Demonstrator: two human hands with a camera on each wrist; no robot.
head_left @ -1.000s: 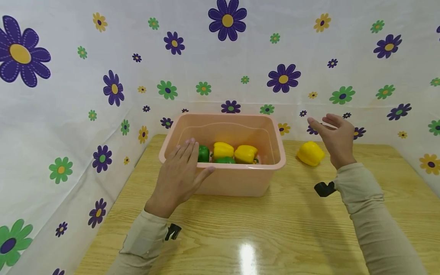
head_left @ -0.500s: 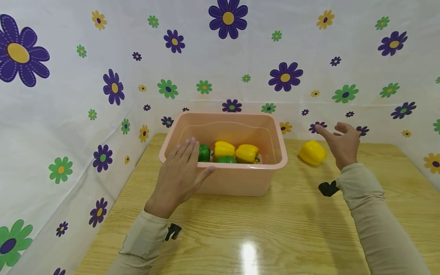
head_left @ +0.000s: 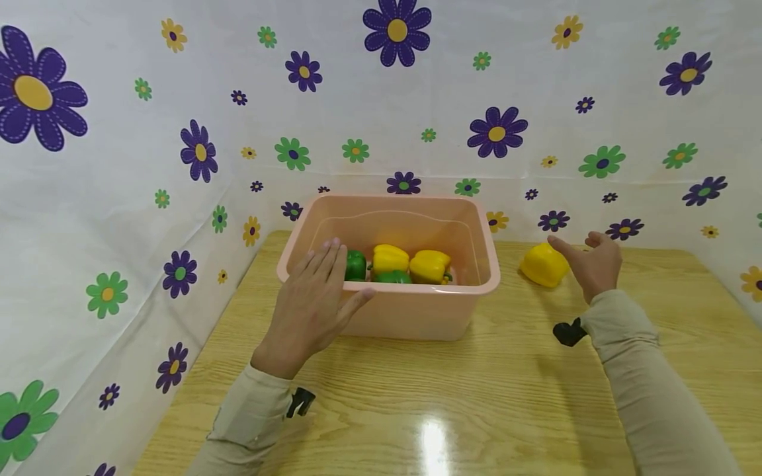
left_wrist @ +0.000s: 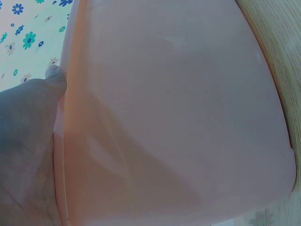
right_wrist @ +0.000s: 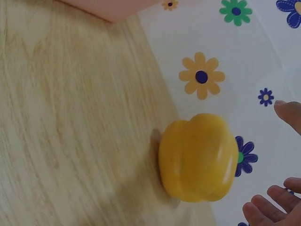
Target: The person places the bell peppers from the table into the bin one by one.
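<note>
A yellow bell pepper lies on the table to the right of a pink plastic bin. Over its right side hovers my right hand, thumb and fingers spread apart and holding nothing. The right wrist view shows the same yellow pepper apart from the fingertips. My left hand rests flat on the bin's near left rim, fingers straight and reaching inside. In the bin lie two yellow peppers and two green peppers, one partly hidden by the left hand, the other by the front rim.
The wooden table stretches in front of the bin and to its right. A white curtain printed with flowers stands right behind the bin and along the left side. The bin's front wall fills most of the left wrist view.
My right hand has come down toward the yellow pepper on the table. The left hand keeps its place on the rim, and the peppers in the bin stay put.
</note>
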